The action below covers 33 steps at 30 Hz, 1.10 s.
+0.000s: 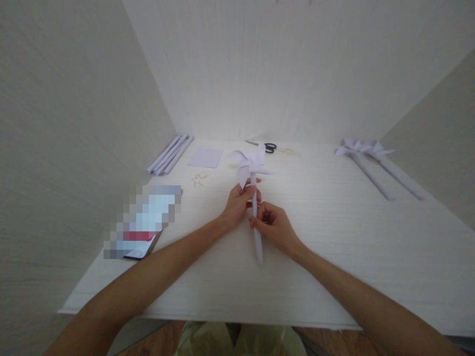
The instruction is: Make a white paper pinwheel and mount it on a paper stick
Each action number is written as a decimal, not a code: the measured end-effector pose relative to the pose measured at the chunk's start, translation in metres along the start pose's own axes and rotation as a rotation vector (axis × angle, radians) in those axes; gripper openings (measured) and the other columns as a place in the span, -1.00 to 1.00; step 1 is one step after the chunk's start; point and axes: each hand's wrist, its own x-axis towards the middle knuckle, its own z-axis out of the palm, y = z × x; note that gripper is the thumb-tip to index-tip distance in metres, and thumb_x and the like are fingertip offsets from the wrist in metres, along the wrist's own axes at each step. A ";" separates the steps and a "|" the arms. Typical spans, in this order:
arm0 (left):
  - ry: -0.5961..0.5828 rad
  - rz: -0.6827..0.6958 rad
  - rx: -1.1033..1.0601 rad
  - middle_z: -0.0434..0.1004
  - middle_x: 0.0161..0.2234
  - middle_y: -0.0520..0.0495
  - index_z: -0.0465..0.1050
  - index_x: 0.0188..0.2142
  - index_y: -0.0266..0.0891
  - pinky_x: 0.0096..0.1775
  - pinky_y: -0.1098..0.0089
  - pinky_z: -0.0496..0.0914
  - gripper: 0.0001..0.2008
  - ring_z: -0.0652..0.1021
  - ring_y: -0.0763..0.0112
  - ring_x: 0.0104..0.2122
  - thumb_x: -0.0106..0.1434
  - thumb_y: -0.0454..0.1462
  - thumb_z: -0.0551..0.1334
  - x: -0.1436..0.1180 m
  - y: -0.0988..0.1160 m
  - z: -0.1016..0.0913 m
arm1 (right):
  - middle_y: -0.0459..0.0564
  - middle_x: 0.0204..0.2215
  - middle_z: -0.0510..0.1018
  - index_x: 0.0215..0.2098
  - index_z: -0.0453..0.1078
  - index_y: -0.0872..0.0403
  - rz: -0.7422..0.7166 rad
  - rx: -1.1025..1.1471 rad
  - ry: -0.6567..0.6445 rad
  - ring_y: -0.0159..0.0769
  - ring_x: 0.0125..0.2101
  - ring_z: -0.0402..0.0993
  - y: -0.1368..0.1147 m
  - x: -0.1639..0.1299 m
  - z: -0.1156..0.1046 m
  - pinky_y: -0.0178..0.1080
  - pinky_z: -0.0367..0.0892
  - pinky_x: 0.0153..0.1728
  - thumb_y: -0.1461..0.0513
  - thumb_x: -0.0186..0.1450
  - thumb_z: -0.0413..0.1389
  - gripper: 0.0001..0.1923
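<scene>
The paper pinwheel (250, 163) stands over the middle of the white table (334, 247), with its folded vanes already mounted at the far end of a rolled paper stick (256, 217).

The left hand (237, 202) wraps the stick just below the vanes, fingers curled and pressed together around it. The right hand (272, 225) grips the stick lower down, fingers closed on it, with the near end of the stick protruding past that hand.

Judged from the layout, this unit is assembled or close to it. Two finished pinwheels (371, 158) lie at the far right. Stock remains for further units: a bundle of rolled paper sticks (170, 154) at the far left, a square paper sheet (205, 157) beside it, and small pins or picks (199, 179) near the sheet; their exact kind cannot be told. Scissors (265, 146) lie at the far edge.

No container is visible; all parts lie loose on the table. A blurred flat item (143, 222) rests at the left edge.
</scene>
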 end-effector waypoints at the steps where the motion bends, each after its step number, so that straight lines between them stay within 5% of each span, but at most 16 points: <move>1: -0.007 -0.003 0.018 0.33 -0.60 0.11 0.30 -0.24 -0.25 -0.57 0.57 0.22 -0.76 0.36 0.60 -0.59 0.05 -0.26 0.17 0.000 0.000 0.000 | -0.20 -0.70 0.26 -0.65 0.07 0.08 -0.004 0.002 0.027 -0.53 -0.68 0.12 0.000 0.001 -0.001 -0.41 0.01 -0.66 0.28 0.02 0.07 -0.78; 5: 0.009 -0.011 0.059 0.35 -0.56 0.10 0.30 -0.22 -0.27 -0.56 0.57 0.25 -0.71 0.38 0.60 -0.57 0.00 -0.30 0.20 0.000 0.001 0.002 | -0.20 -0.71 0.26 -0.65 0.07 0.08 -0.011 -0.011 0.072 -0.52 -0.68 0.13 0.002 0.004 -0.004 -0.41 0.01 -0.66 0.27 0.02 0.08 -0.78; 12: 0.202 0.085 0.099 0.34 -0.56 0.12 0.31 -0.21 -0.25 -0.55 0.59 0.26 -0.73 0.36 0.64 -0.60 0.05 -0.29 0.16 0.004 0.004 -0.003 | -0.19 -0.70 0.28 -0.62 0.11 0.08 0.024 -0.159 -0.020 -0.51 -0.69 0.13 0.003 0.002 -0.003 -0.41 0.04 -0.69 0.27 0.03 0.07 -0.82; 19: 0.020 0.050 0.130 0.36 -0.55 0.10 0.27 -0.15 -0.23 -0.55 0.55 0.31 -0.65 0.40 0.57 -0.56 0.01 -0.27 0.20 -0.001 0.001 0.000 | -0.23 -0.72 0.26 -0.62 0.09 0.07 0.025 -0.015 0.028 -0.54 -0.72 0.13 -0.001 0.005 -0.006 -0.43 0.02 -0.72 0.26 0.02 0.08 -0.80; 22: 0.040 0.059 0.161 0.35 -0.56 0.10 0.27 -0.16 -0.24 -0.55 0.54 0.31 -0.64 0.41 0.56 -0.55 -0.01 -0.29 0.22 -0.002 0.001 0.000 | -0.25 -0.72 0.26 -0.61 0.08 0.07 0.038 -0.019 0.014 -0.55 -0.73 0.13 0.000 0.005 -0.008 -0.43 0.04 -0.72 0.26 0.01 0.10 -0.78; 28: 0.140 0.095 0.177 0.33 -0.56 0.11 0.29 -0.16 -0.23 -0.59 0.56 0.29 -0.64 0.38 0.58 -0.58 -0.01 -0.27 0.21 0.001 0.003 -0.003 | -0.30 -0.75 0.26 -0.58 0.06 0.07 0.140 -0.039 -0.189 -0.56 -0.76 0.18 0.001 0.003 -0.014 -0.46 0.08 -0.75 0.28 -0.02 0.16 -0.72; 33: 0.110 0.079 0.162 0.33 -0.55 0.10 0.29 -0.14 -0.22 -0.59 0.56 0.27 -0.61 0.38 0.58 -0.58 -0.01 -0.23 0.22 0.000 0.004 -0.003 | -0.27 -0.76 0.34 -0.60 0.04 0.07 0.203 0.053 -0.292 -0.56 -0.77 0.24 -0.003 0.004 -0.019 -0.47 0.14 -0.76 0.24 -0.07 0.21 -0.65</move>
